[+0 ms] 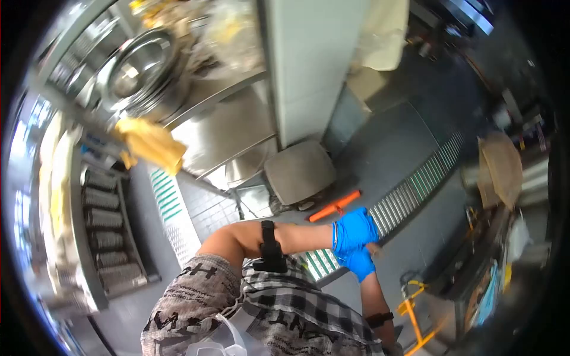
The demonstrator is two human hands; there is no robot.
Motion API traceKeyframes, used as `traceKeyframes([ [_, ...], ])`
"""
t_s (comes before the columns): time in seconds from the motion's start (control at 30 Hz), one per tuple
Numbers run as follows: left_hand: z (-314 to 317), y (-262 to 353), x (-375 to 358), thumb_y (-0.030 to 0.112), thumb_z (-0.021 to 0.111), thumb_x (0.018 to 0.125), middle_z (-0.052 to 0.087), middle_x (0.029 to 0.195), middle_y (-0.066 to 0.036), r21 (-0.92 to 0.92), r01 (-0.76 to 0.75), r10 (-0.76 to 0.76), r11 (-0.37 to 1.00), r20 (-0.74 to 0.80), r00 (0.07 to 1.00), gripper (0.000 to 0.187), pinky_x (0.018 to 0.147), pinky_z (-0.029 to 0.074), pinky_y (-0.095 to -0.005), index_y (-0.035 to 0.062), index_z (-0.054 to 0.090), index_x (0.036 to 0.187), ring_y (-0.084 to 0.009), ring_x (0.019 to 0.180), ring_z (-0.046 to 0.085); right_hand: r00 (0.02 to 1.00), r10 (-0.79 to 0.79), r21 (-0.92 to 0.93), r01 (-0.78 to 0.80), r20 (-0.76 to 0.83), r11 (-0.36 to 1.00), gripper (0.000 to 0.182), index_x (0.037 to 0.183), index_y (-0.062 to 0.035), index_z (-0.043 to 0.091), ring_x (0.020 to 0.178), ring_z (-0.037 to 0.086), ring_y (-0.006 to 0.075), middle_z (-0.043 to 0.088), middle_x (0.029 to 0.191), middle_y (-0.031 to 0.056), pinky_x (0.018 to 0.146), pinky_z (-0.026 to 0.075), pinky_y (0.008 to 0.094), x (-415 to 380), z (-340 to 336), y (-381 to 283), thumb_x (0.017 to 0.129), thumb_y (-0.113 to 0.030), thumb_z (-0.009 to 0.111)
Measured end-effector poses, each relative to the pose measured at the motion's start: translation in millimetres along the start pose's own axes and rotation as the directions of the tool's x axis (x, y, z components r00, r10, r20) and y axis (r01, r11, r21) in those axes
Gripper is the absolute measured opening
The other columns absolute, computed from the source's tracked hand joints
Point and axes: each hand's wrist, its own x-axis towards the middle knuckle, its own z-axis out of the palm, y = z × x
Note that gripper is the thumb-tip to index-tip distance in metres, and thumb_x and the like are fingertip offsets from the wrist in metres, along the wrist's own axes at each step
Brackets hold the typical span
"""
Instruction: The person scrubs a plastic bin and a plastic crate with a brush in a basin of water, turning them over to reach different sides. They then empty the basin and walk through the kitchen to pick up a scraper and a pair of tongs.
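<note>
My left hand [355, 229], in a blue glove, reaches across in front of my body with its fingers curled closed. Just below it and overlapping it is my right hand [360, 264], also blue-gloved and closed. A small brownish thing [374, 249] shows at the right side where the two hands meet; I cannot tell what it is. Behind the hands lies a slotted metal drain grate [395, 212] set in the dark floor. Close beyond the left hand, an orange bar-shaped tool [334, 206] rests on the floor.
A grey stool [300, 172] stands ahead beside a pale pillar [309, 71]. On the left, stacked metal bowls [139, 68] and a yellow cloth [151, 142] are on a steel shelf. An orange-yellow metal frame [412, 317] is at the lower right, near a cluttered bench.
</note>
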Motion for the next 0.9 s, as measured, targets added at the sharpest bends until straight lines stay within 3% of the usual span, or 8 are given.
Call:
traceKeyframes([
  [0.03,-4.8,11.7,-12.3,0.032,0.055,0.051,0.052,0.064,-0.003,-0.002,-0.02,0.02,1.0,0.093,0.995,0.021,0.061,0.035,-0.0346,0.013,0.052,0.059,-0.023,0.064,0.05,0.997,0.033,0.016,-0.034,0.065,0.999,0.038,0.098,-0.0111,0.05,0.084,0.053,0.0219,0.049,0.101,0.0091,0.069,0.042,0.0328,8.1,6.3,0.1,0.077,-0.042,0.043],
  [0.27,-33.0,66.6,-98.7,0.036,0.057,0.058,0.055,0.067,-0.004,-0.063,-0.028,0.033,0.998,0.078,0.996,0.024,0.063,0.035,-0.0377,0.0134,0.058,0.066,-0.024,0.067,0.052,0.834,0.37,0.008,-0.408,0.409,0.913,0.034,0.094,-0.0088,0.051,0.082,0.053,0.023,0.051,0.094,0.0091,0.068,0.043,0.0335,18.8,67.5,46.3,0.075,-0.036,0.045],
  [0.5,-114.7,95.9,-241.0,0.042,0.061,0.053,0.054,0.074,-0.008,-0.03,0.332,-0.328,0.943,0.089,0.94,0.037,0.067,0.035,-0.0403,0.0142,0.057,0.078,-0.0252,0.074,0.052,0.602,0.661,-0.205,-0.65,0.448,0.731,0.03,0.091,-0.0064,0.051,0.079,0.053,0.0241,0.054,0.087,0.0092,0.067,0.043,0.0343,15.5,181.2,131.8,0.073,-0.03,0.048],
  [0.53,-129.9,97.9,-271.7,0.046,0.063,0.049,0.053,0.076,-0.01,-0.071,0.411,-0.407,0.909,0.065,0.911,0.051,0.067,0.036,-0.0396,0.014,0.055,0.087,-0.0262,0.075,0.052,0.573,0.686,-0.227,-0.67,0.449,0.707,0.029,0.09,-0.0061,0.052,0.079,0.053,0.0243,0.054,0.086,0.0092,0.067,0.044,0.0344,18.9,203.9,146.7,0.072,-0.029,0.048],
  [0.6,-156.4,101.7,-346.5,0.049,0.062,0.055,0.053,0.075,-0.009,-0.097,0.512,-0.521,0.853,-0.124,0.844,0.054,0.062,0.039,-0.0379,0.0119,0.053,0.093,-0.0263,0.073,0.052,0.514,0.728,-0.279,-0.694,0.453,0.664,0.028,0.089,-0.0054,0.052,0.078,0.054,0.0246,0.055,0.084,0.0092,0.067,0.044,0.0346,28.3,255.4,175.4,0.072,-0.027,0.049],
  [0.73,-178.5,115.0,-512.0,0.038,0.057,0.068,0.054,0.079,-0.012,-0.219,0.786,-0.773,0.578,-0.457,0.44,0.043,0.059,0.043,-0.0341,0.007,0.052,0.097,-0.0285,0.067,0.053,0.418,0.784,-0.355,-0.723,0.459,0.593,0.026,0.087,-0.0041,0.052,0.077,0.054,0.0253,0.056,0.079,0.0092,0.066,0.044,0.035,66.3,356.7,242.8,0.071,-0.024,0.051],
  [0.83,-186.3,133.8,-608.0,0.033,0.059,0.069,0.055,0.073,-0.011,-0.544,0.802,-0.906,0.247,-0.423,-0.008,0.038,0.059,0.043,-0.0319,0.0064,0.053,0.096,-0.0245,0.063,0.053,0.306,0.836,-0.383,-0.781,0.455,0.494,0.033,0.09,-0.0009,0.051,0.079,0.052,0.0267,0.056,0.08,0.0119,0.071,0.041,0.0375,94.1,419.9,275.1,0.074,-0.028,0.044],
  [0.9,-191.2,142.6,-652.8,0.031,0.06,0.069,0.055,0.07,-0.011,-0.525,0.844,-0.844,0.108,-0.498,-0.201,0.034,0.056,0.043,-0.0298,0.007,0.054,0.092,-0.0221,0.061,0.053,0.378,0.828,-0.367,-0.763,0.415,0.532,0.028,0.083,-0.0013,0.052,0.074,0.053,0.0259,0.057,0.075,0.0098,0.064,0.044,0.036,74.0,472.2,280.6,0.073,-0.026,0.046],
])
